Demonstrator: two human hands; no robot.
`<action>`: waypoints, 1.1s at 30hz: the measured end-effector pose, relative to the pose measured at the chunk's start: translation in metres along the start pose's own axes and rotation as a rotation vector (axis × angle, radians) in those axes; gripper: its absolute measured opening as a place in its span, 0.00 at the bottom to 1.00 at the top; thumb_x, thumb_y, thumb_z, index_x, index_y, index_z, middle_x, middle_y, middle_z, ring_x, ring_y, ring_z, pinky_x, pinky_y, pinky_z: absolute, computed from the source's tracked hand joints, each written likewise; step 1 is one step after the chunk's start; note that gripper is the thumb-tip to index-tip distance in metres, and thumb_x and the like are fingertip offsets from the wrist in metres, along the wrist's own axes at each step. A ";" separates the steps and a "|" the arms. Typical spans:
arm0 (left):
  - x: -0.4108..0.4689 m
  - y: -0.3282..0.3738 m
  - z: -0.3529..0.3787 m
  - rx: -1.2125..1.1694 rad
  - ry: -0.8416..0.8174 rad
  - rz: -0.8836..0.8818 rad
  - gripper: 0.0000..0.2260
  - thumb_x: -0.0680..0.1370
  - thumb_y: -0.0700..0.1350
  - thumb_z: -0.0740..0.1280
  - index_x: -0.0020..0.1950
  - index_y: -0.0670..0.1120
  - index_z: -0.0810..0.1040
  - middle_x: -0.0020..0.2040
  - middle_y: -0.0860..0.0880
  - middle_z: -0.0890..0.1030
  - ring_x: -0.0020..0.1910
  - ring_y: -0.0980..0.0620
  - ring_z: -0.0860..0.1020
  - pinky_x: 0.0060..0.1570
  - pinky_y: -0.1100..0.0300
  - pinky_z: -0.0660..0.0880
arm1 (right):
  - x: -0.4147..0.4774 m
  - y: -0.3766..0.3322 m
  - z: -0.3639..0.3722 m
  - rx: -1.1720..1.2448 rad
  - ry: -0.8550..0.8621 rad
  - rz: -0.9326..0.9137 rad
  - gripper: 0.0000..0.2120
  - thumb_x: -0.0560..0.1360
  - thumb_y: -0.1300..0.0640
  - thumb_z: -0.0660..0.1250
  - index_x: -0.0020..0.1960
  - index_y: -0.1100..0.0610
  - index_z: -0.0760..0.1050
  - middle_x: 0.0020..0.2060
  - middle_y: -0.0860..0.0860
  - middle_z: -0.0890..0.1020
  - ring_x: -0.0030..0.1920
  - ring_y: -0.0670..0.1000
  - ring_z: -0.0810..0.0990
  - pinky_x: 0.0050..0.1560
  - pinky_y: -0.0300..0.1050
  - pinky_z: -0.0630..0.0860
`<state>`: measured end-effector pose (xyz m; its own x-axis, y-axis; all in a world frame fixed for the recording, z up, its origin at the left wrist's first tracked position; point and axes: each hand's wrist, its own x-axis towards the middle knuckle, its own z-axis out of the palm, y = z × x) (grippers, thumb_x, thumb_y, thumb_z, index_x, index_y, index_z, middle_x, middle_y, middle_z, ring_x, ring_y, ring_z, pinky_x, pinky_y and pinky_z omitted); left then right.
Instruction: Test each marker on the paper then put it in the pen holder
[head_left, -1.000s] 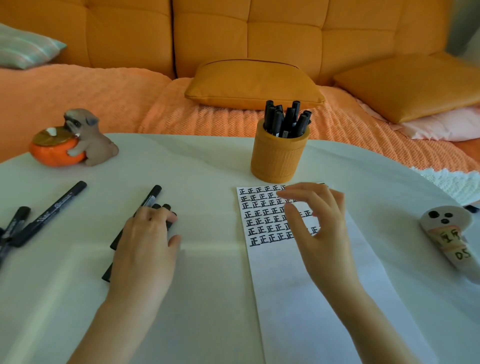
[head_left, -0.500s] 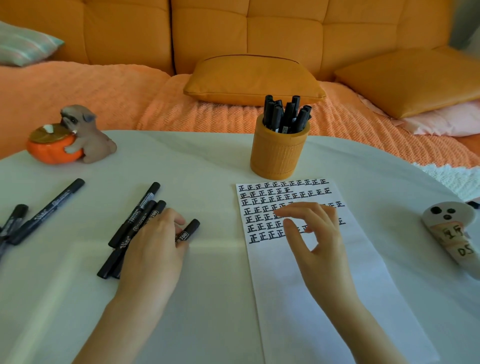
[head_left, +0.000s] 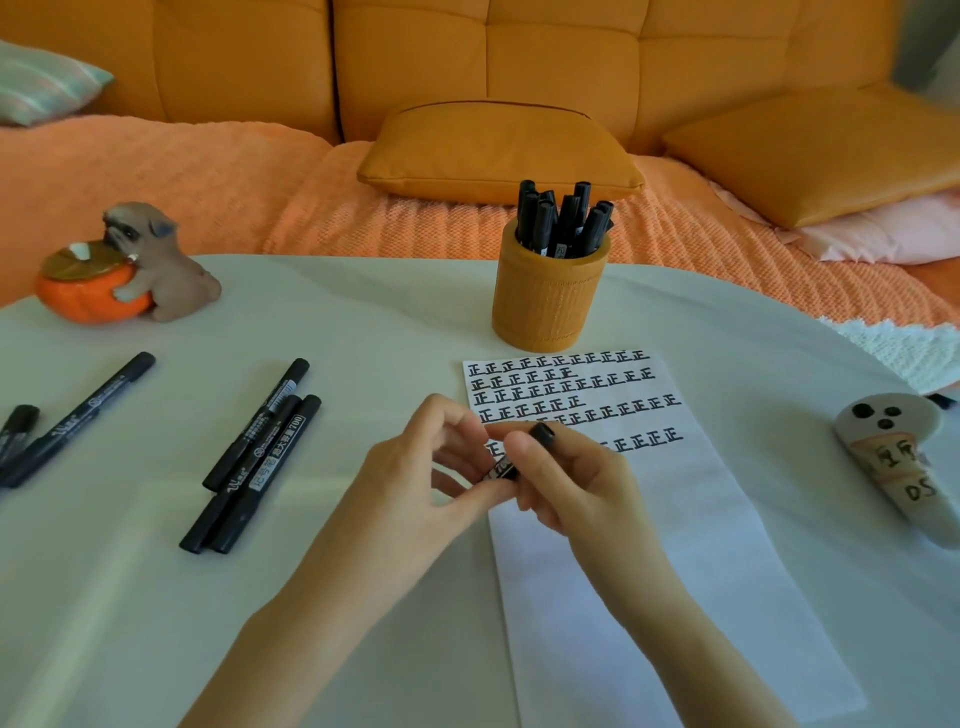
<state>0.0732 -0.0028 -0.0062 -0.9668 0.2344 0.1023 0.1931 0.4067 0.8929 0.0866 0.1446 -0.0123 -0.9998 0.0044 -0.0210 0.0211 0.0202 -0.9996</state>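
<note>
Both hands hold one black marker (head_left: 522, 453) over the left edge of the white paper (head_left: 670, 561). My left hand (head_left: 415, 488) pinches its lower part and my right hand (head_left: 571, 483) grips the capped upper end. The paper bears several rows of black test characters near its top. Behind it stands the orange pen holder (head_left: 548, 301) with several black markers upright inside. Three loose markers (head_left: 254, 452) lie side by side on the table to the left. More markers (head_left: 78, 415) lie at the far left edge.
A pug-and-pumpkin figurine (head_left: 124, 270) sits at the table's back left. A white ghost-shaped object (head_left: 898, 457) with writing lies at the right. The round table has a white cover (head_left: 363, 322). An orange sofa with cushions (head_left: 498, 150) is behind.
My left hand lifted one marker off the pile and brought it right to the paper's edge. My right hand left the paper and took hold of the marker's cap end.
</note>
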 end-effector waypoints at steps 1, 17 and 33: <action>0.000 -0.002 0.000 0.026 -0.001 -0.022 0.13 0.69 0.48 0.74 0.45 0.54 0.70 0.41 0.58 0.81 0.41 0.60 0.79 0.41 0.68 0.75 | 0.000 -0.001 -0.001 0.031 0.039 -0.004 0.12 0.73 0.51 0.65 0.46 0.60 0.82 0.25 0.48 0.72 0.26 0.45 0.66 0.28 0.32 0.64; -0.006 0.005 0.004 0.216 -0.191 -0.048 0.07 0.78 0.55 0.58 0.41 0.57 0.66 0.28 0.50 0.65 0.27 0.54 0.64 0.29 0.61 0.58 | 0.001 -0.005 -0.013 0.143 0.108 -0.029 0.18 0.71 0.46 0.60 0.43 0.62 0.74 0.23 0.52 0.69 0.26 0.49 0.65 0.26 0.33 0.64; -0.008 0.009 0.009 0.040 -0.218 -0.028 0.07 0.76 0.57 0.60 0.44 0.55 0.70 0.26 0.52 0.62 0.27 0.55 0.60 0.31 0.58 0.56 | 0.001 -0.005 -0.028 0.209 0.051 -0.039 0.11 0.74 0.50 0.63 0.38 0.56 0.75 0.24 0.53 0.67 0.26 0.50 0.64 0.25 0.38 0.61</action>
<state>0.0842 0.0071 -0.0031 -0.9135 0.4061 -0.0229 0.1777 0.4491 0.8756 0.0860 0.1724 -0.0065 -0.9982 0.0586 0.0134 -0.0242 -0.1867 -0.9821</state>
